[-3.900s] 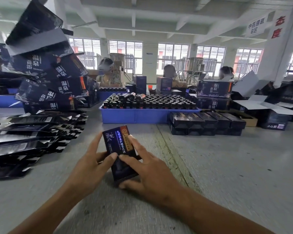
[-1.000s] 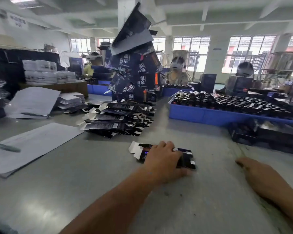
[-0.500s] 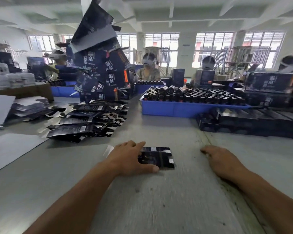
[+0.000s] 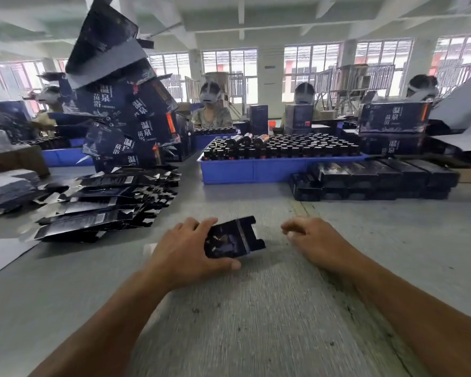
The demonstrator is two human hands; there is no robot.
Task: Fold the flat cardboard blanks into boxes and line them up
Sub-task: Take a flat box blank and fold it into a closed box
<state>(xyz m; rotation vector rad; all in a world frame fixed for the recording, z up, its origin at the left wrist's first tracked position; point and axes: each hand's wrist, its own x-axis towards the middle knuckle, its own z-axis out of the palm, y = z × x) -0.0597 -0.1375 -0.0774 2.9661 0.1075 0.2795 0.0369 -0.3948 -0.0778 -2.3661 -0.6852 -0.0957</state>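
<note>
From the head camera, a small flat blank of dark printed cardboard (image 4: 233,239) lay on the grey table (image 4: 256,322), in the near middle of the scene, its right end cut into tabs. The left hand (image 4: 186,254) covered the blank's left part: its fingers (image 4: 201,224) curled over the far edge and the thumb ran along the near edge, so the blank was pinched between them and its near-right corner looked slightly lifted. The blank's long axis ran left to right, tilted a little, with the free tabbed end pointing toward the right hand (image 4: 314,242).

That hand sat just right of the blank, apart from it, fingers loosely curled and holding nothing — a strip of bare table lay between its fingertips and the tabs. The left hand was therefore the one on the blank; the right would likely need to come leftward to the free end to open it up.

Further left lay the pile of flat dark blanks (image 4: 98,210); far right, a row of finished dark boxes (image 4: 375,180) stood before a blue tray of bottles (image 4: 256,171).
</note>
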